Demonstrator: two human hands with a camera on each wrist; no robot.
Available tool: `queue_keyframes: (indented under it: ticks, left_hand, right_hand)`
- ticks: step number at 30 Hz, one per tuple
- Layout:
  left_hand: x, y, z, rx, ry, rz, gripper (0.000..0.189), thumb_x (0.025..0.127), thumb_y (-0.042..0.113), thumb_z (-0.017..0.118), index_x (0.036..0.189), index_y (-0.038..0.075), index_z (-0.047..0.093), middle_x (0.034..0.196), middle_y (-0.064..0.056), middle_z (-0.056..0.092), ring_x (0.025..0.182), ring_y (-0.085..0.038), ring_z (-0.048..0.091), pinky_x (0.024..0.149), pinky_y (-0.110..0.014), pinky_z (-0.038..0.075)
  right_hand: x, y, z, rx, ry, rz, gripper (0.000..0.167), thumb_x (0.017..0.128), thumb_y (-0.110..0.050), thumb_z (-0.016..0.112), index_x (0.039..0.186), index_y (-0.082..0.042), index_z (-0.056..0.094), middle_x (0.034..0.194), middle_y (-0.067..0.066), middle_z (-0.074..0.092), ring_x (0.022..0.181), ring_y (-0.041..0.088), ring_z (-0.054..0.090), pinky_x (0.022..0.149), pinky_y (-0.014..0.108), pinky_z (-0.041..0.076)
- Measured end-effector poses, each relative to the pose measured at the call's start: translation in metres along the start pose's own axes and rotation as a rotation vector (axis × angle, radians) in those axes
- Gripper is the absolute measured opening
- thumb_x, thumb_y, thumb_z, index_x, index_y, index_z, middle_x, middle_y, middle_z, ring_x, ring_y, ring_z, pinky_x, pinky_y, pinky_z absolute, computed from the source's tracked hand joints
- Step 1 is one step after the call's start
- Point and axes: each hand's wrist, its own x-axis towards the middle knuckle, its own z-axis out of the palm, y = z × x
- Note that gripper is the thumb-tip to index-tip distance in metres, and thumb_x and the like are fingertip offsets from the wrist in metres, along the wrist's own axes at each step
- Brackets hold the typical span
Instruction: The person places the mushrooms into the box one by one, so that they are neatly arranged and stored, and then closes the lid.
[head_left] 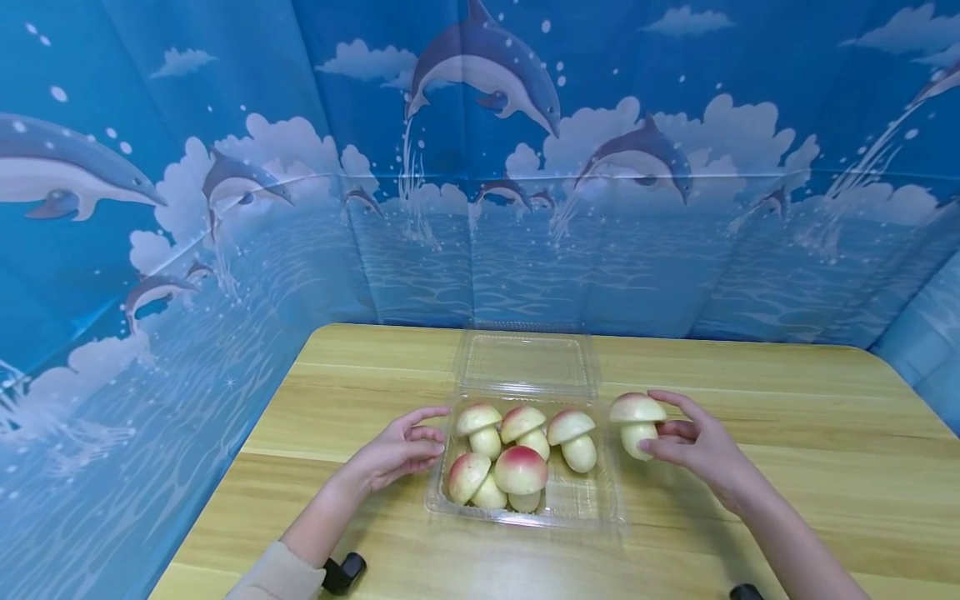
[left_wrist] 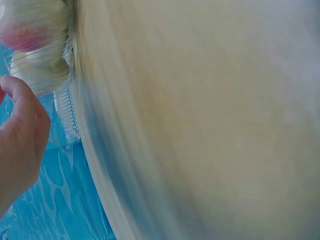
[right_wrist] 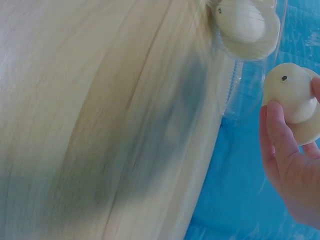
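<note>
1. Head view: a clear plastic clamshell box point(head_left: 600, 508) lies open on the wooden table point(head_left: 787, 417), nearer to the front edge than to the back edge, with its lid point(head_left: 525, 362) folded back flat toward the back edge. Five toy mushrooms point(head_left: 520, 469) with cream stems and pink-tinted caps lie inside the box. The right hand point(head_left: 693, 446) holds a sixth toy mushroom point(head_left: 636, 421) just beside the right wall of the box, above the table; the thumb and the curled fingers pinch its stem, and the cap is on top. The left hand point(head_left: 397, 450) is at the left wall of the box, fingers half curled; the fingertips touch or almost touch the wall, I cannot tell which. It holds nothing. Behind the table hangs a blue backdrop with dolphins point(head_left: 487, 75).

2. Left wrist view: very blurred. The left hand point(left_wrist: 20, 145) is at the left side of the picture, with one fingertip close to the ribbed plastic wall of the box point(left_wrist: 62, 117). One mushroom with a pink spot point(left_wrist: 30, 30) shows through the plastic.

3. Right wrist view: the right hand point(right_wrist: 290, 165) grips the mushroom point(right_wrist: 292, 97) by the stem, seen from below, with fingers wrapped round it. Another mushroom point(right_wrist: 247, 27) lies in the box beside it.
</note>
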Motion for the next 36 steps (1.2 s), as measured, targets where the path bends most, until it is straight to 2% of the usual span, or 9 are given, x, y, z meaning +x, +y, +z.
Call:
queue_keyframes:
  ticks: [9,16,24,36]
  left_hand:
    - [0.000,-0.001,-0.001,-0.005,-0.005,0.001,0.064,0.085,-0.007,0.057,0.142,0.001,0.030,0.092,-0.004,0.056,0.072,-0.009,0.056,0.066,-0.020,0.049]
    - [0.000,-0.001,-0.001,-0.003,-0.010,-0.007,0.065,0.085,-0.007,0.058,0.142,0.002,0.030,0.093,-0.003,0.056,0.071,-0.009,0.055,0.067,-0.020,0.049]
    - [0.000,-0.001,-0.001,-0.005,-0.012,0.004,0.065,0.085,-0.007,0.057,0.143,0.001,0.029,0.092,-0.004,0.056,0.071,-0.009,0.055,0.066,-0.020,0.049]
    - [0.000,-0.002,-0.001,-0.005,-0.013,0.007,0.065,0.085,-0.007,0.057,0.143,0.001,0.029,0.092,-0.004,0.056,0.071,-0.009,0.055,0.065,-0.020,0.049]
  right_hand:
    - [-0.004,-0.007,0.006,-0.012,-0.017,0.002,0.073,0.083,-0.012,0.070,0.142,-0.003,0.029,0.105,0.019,0.060,0.088,0.013,0.062,0.076,0.033,0.053]
    - [-0.007,-0.008,0.013,0.000,-0.043,-0.034,0.071,0.081,-0.008,0.070,0.140,-0.001,0.032,0.101,0.018,0.060,0.088,0.014,0.062,0.073,0.030,0.053]
    - [-0.008,-0.013,0.020,-0.004,-0.106,-0.045,0.073,0.080,-0.010,0.072,0.140,-0.002,0.031,0.099,0.018,0.059,0.089,0.016,0.060,0.074,0.033,0.054]
    - [-0.009,-0.015,0.032,-0.025,-0.139,-0.060,0.072,0.078,-0.010,0.074,0.138,-0.001,0.035,0.099,0.018,0.056,0.087,0.021,0.057,0.070,0.031,0.053]
